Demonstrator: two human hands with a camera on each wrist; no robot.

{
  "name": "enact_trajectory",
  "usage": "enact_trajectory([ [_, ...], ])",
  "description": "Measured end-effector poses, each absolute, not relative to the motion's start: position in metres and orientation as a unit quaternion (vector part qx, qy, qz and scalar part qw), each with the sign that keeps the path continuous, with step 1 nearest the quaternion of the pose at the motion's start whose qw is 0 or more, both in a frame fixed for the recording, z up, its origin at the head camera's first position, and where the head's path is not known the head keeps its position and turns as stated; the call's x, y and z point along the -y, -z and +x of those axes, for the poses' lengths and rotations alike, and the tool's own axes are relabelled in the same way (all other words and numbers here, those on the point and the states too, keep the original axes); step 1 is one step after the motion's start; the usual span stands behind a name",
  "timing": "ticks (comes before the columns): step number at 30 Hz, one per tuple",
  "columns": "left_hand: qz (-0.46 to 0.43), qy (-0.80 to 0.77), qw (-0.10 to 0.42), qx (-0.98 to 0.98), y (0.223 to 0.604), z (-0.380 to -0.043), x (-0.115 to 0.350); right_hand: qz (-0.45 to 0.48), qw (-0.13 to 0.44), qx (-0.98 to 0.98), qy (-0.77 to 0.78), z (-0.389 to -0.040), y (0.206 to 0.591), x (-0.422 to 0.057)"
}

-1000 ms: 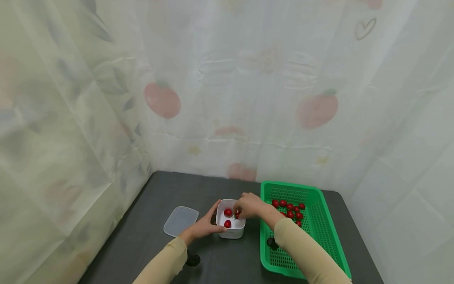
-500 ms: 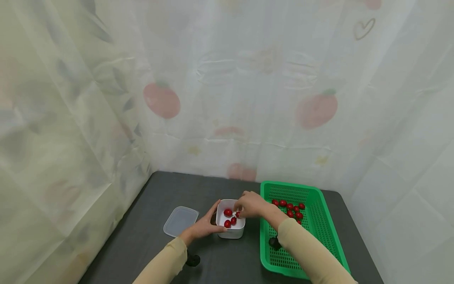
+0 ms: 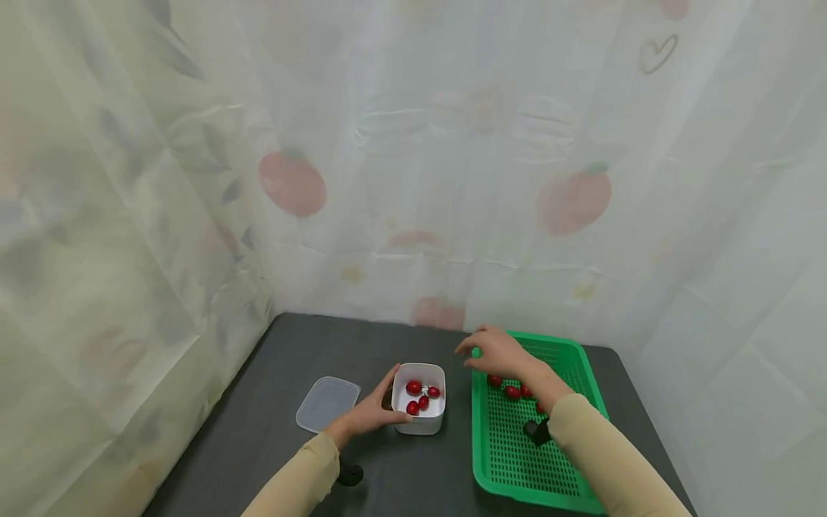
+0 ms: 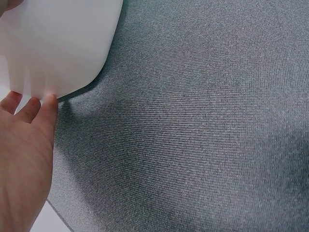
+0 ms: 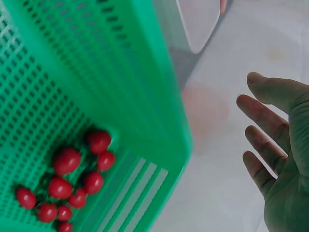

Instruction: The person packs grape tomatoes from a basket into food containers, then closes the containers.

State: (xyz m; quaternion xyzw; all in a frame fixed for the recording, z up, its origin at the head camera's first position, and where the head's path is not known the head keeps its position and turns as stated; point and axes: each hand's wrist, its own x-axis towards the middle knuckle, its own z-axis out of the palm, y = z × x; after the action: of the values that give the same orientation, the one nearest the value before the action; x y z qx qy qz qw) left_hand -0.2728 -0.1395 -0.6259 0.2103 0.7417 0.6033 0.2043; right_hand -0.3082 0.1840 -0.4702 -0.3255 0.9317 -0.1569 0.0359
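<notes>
My left hand (image 3: 368, 416) holds a white square container (image 3: 420, 426) at its left side, thumb along the near wall. In the left wrist view, three fingertips (image 4: 48, 104) press against its pale wall (image 4: 63, 43). Several cherry tomatoes (image 3: 413, 388) lie inside it, one showing a pale green stem end. My right hand (image 3: 497, 353) hovers over the left far corner of a green perforated basket (image 3: 479, 459), fingers loosely bent and holding nothing. The right wrist view shows this hand (image 5: 282, 135) with its fingers spread, beside a cluster of cherry tomatoes (image 5: 60, 187) in the basket.
A translucent square lid (image 3: 328, 403) lies on the dark table (image 3: 388, 488) left of the container. Behind the table hangs a pale printed curtain (image 3: 413, 179), which also runs along both sides.
My right hand has let go of a cherry tomato inside the container and moved right, over the basket. More tomatoes show in the container. My left hand keeps its hold.
</notes>
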Motion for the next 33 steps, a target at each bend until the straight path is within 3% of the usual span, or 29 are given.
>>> enact_trajectory([
  [10,0.211,-0.599,0.201,-0.746,0.626,-0.275,0.141,-0.260,0.018,-0.951,0.163,-0.309,0.485,-0.228],
  [33,0.204,-0.592,0.198,-0.754,0.623,-0.271,0.143,-0.198,0.077,-0.971,0.109,-0.303,0.535,-0.260],
])
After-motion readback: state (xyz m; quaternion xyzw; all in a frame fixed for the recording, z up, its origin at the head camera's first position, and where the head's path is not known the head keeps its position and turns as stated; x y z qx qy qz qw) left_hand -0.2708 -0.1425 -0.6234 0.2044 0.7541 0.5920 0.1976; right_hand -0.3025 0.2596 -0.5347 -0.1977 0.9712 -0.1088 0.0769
